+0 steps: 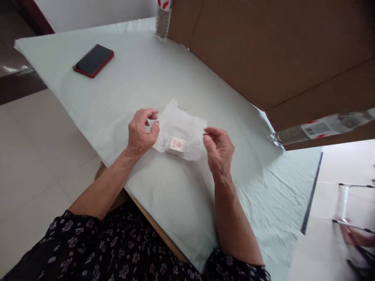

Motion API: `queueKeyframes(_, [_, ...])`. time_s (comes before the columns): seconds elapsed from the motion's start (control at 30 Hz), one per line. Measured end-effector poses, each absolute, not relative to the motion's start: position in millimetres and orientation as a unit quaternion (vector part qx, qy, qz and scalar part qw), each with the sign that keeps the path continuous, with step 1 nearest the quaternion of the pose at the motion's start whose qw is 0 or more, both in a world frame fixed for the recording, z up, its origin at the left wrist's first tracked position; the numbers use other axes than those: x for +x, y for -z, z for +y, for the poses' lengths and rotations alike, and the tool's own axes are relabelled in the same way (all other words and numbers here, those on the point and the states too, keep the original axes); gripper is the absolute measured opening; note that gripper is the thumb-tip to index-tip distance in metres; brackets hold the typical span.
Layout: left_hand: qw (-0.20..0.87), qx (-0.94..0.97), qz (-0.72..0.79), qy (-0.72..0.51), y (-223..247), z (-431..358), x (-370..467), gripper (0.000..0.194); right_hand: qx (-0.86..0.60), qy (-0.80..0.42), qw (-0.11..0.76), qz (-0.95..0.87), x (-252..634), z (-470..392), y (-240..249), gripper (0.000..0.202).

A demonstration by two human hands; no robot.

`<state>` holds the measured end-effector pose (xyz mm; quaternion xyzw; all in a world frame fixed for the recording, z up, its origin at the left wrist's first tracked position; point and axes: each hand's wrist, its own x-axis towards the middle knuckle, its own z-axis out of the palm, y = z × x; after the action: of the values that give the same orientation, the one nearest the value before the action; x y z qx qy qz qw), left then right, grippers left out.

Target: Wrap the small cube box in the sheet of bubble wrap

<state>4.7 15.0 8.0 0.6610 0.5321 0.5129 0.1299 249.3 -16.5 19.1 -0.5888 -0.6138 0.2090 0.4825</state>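
Note:
A sheet of clear bubble wrap (190, 130) lies spread on the pale green cloth, with a small white box with red print (177, 144) on its near part. At the wrap's left edge is my left hand (143, 130), thumb and fingers apart, with nothing seen between them. My right hand (219, 150) is at the right edge of the wrap, its thumb and fingertips close together on or beside that edge; whether they pinch the film is too small to tell.
A phone in a red case (94, 61) lies at the table's back left. A large cardboard panel (263, 50) stands at the back right, with a plastic bottle (162, 23) at its far end and another bottle (322, 127) against its near end. Beyond the right edge, a metal frame (345, 203) stands on the floor.

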Motion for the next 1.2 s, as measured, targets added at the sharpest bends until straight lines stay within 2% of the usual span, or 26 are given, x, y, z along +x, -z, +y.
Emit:
queueKeyframes(0.07, [0.119,0.739,0.463,-0.474,-10.0,11.2,7.5,0.031,-0.571,-0.25,0.406,-0.669,242.2,-21.7,-23.6,0.043])
queueKeyframes(0.13, [0.124,0.796,0.42,-0.418,-12.2,9.3,9.3,0.031,-0.565,-0.272,0.366,-0.687,238.1,-25.3,-25.6,0.048])
queueKeyframes(0.3, [0.149,0.829,0.415,-0.343,-24.3,1.6,-1.5,0.04,-0.467,-0.334,0.345,-0.743,240.4,-47.0,-41.0,0.032])
queueKeyframes(0.4, [0.185,0.842,0.424,-0.278,-29.8,-8.4,-16.7,0.047,-0.396,-0.408,0.233,-0.789,244.0,-67.4,-48.5,0.028])
queueKeyframes(0.5, [0.177,0.849,0.458,-0.196,-29.8,-17.0,-28.1,0.036,-0.415,-0.433,0.17,-0.782,246.8,-81.8,-44.1,0.024])
queueKeyframes(0.57, [0.156,0.854,0.468,-0.164,-29.6,-20.5,-30.0,0.028,-0.451,-0.43,0.197,-0.757,247.6,-84.1,-39.3,0.021])
queueKeyframes(0.63, [0.134,0.862,0.464,-0.155,-30.3,-22.6,-26.8,0.032,-0.499,-0.4,0.255,-0.725,246.3,-79.7,-36.2,0.021])
queueKeyframes(0.73, [0.11,0.868,0.45,-0.177,-29.0,-25.3,-15.4,0.058,-0.545,-0.29,0.322,-0.718,237.9,-62.3,-32.9,0.028])
queueKeyframes(0.83, [0.135,0.875,0.44,-0.149,-20.1,-28.4,-4.0,0.087,-0.533,-0.234,0.286,-0.761,225.1,-41.5,-25.2,0.053])
queueKeyframes(0.9, [0.156,0.875,0.447,-0.105,-11.9,-29.8,-0.7,0.097,-0.523,-0.232,0.252,-0.781,220.8,-32.5,-18.8,0.053])
queueKeyframes(1.0, [0.17,0.872,0.454,-0.067,-2.7,-29.9,-2.0,0.103,-0.547,-0.206,0.287,-0.759,234.3,-31.6,-13.0,0.044])
queueKeyframes(1.13, [0.179,0.872,0.452,-0.055,1.6,-28.9,-4.6,0.105,-0.656,-0.137,0.377,-0.64,295.3,-43.4,-8.1,0.051])
queueKeyframes(1.2, [0.176,0.87,0.458,-0.059,3.0,-29.2,-3.9,0.105,-0.712,-0.109,0.375,-0.583,331.1,-49.0,-2.4,0.054])
